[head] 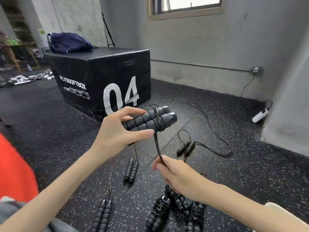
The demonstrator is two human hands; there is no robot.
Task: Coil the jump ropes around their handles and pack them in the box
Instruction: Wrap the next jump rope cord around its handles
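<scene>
Jump-rope handles (147,120) sit paired in my left hand (115,134), fingers clamped round them above the floor (234,173), so my right hand (177,174), pinching the cord (158,146), can wind it taut.

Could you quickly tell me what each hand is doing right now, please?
Left hand: grips the paired handles of one jump rope.
Right hand: pinches that rope's bundled cord just below the handles.
</scene>
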